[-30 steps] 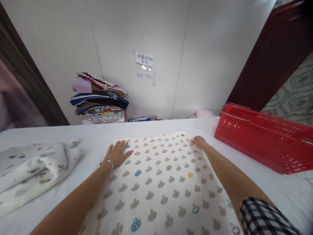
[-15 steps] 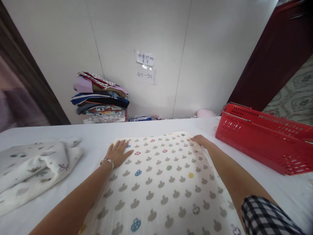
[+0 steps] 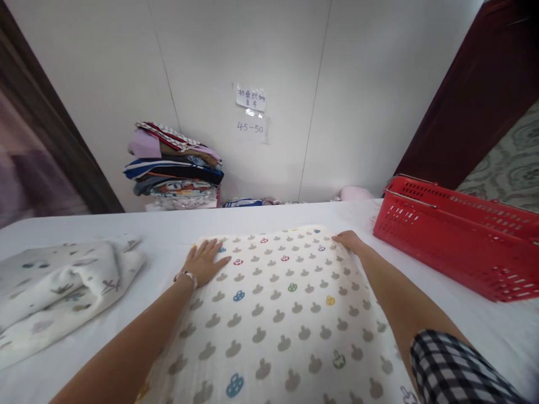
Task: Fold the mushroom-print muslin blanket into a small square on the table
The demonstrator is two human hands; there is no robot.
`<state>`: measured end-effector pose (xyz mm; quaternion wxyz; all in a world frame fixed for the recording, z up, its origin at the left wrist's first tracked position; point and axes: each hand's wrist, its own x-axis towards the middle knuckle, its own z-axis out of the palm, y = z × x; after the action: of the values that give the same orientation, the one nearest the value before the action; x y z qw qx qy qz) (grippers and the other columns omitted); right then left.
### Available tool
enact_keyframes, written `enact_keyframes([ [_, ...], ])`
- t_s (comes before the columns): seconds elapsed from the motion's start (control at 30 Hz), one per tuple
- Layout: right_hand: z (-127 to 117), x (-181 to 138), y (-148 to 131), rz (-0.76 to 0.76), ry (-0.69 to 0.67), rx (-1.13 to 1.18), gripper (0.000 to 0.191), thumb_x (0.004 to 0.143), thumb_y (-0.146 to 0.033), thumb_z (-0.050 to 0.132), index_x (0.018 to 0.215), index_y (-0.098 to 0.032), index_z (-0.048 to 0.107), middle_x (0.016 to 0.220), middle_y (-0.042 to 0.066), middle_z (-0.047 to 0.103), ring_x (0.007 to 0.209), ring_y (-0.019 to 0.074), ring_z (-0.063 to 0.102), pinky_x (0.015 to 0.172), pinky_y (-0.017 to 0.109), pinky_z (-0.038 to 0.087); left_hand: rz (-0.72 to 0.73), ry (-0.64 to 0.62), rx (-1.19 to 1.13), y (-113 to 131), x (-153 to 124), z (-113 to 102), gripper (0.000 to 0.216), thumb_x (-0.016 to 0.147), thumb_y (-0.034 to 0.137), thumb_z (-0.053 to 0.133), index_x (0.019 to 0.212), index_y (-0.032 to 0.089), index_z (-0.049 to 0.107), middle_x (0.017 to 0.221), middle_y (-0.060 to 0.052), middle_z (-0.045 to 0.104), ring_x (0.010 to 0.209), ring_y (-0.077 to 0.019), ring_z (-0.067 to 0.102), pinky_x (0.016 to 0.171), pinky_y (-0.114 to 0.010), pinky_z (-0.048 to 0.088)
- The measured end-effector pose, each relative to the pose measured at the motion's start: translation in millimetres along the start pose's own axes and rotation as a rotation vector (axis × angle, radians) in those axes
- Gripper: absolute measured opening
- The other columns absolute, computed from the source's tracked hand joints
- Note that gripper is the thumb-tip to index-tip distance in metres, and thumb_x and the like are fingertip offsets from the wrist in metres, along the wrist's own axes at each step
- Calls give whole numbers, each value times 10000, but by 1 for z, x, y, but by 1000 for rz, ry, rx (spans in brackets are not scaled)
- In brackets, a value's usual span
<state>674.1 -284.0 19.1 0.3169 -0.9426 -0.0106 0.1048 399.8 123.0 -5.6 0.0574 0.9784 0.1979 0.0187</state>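
A cream blanket printed with small grey and coloured mushroom shapes [image 3: 273,314] lies spread on the white table [image 3: 261,219] in front of me. My left hand [image 3: 205,260], with a thin bracelet at the wrist, lies flat on the blanket's far left corner, fingers stretched out. My right hand [image 3: 348,241] rests at the far right corner, its fingers curled over the blanket's edge. Both forearms reach across the cloth.
A crumpled white patterned cloth [image 3: 59,292] lies at the left. A red plastic basket [image 3: 458,235] stands at the right. Behind the table a stack of folded clothes [image 3: 174,165] leans by the wall under two paper notes [image 3: 250,112]. A dark door [image 3: 467,95] is at the far right.
Both hands stay on the blanket's far corners. The view has shifted slightly; nothing else has visibly moved.
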Motion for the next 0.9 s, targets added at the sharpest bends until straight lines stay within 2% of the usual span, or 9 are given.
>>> enact_keyframes([
  [0.23,5,9,8,-47,43,-2,295,702,-308,681,944,-141,684,963,76,687,859,184,632,673,211,469,3,-4,3,-3,2,4,723,815,646,279,1408,233,284,1493,-16,191,1380,-239,101,1111,-444,62],
  [0.4,10,12,8,-25,61,-21,251,736,-321,637,907,-146,692,902,80,695,816,190,641,644,222,469,-9,-10,6,-1,1,1,710,819,625,295,1407,226,289,1490,-21,204,1378,-240,109,1112,-444,63],
  [0.57,7,12,-3,-16,30,-75,160,669,-278,686,751,-142,702,770,76,688,768,214,637,627,245,458,3,-10,-5,-3,2,3,733,810,651,283,1407,226,288,1493,-24,189,1378,-245,108,1111,-444,59],
  [0.73,7,11,-14,-13,-2,-84,241,741,-371,618,722,-140,683,735,76,682,682,183,617,546,228,429,1,1,-2,-4,2,5,721,814,642,294,1407,232,288,1491,-24,196,1377,-245,114,1110,-447,60],
  [0.9,17,15,-13,-21,24,-88,247,796,-365,539,736,-161,666,738,63,676,656,169,610,536,222,422,-3,-21,4,-1,-1,1,715,820,635,278,1405,224,293,1493,-13,188,1380,-238,98,1115,-441,59],
])
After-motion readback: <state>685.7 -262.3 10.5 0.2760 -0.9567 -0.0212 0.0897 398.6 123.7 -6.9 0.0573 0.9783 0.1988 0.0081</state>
